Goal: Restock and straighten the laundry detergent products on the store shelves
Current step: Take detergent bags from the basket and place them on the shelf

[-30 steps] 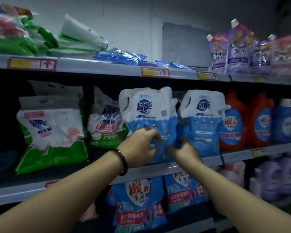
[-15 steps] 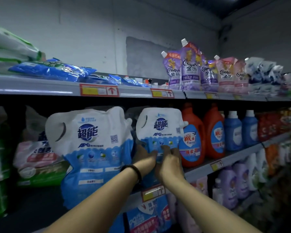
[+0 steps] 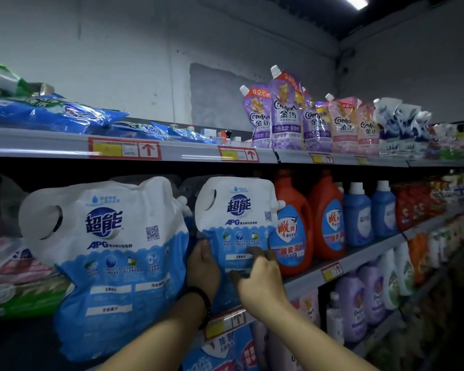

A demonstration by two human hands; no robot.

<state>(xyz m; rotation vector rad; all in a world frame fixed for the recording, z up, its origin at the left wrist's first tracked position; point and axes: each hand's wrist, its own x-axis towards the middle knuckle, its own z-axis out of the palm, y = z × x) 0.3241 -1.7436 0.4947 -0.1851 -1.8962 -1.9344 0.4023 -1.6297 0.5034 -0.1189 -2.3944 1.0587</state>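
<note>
Here, both hands [image 3: 233, 271] clamped on pouch [image 3: 236, 223], orange bottle [image 3: 292, 226] touching, right.

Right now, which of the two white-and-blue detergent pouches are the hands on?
The right pouch, beside the orange bottle; left hand and right hand touch it.

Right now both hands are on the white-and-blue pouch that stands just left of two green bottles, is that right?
Not quite: the bottles beside it are orange-red, not green. The head view shows both the left hand and right hand on the lower part of the pouch, which stands just left of those bottles.
</note>
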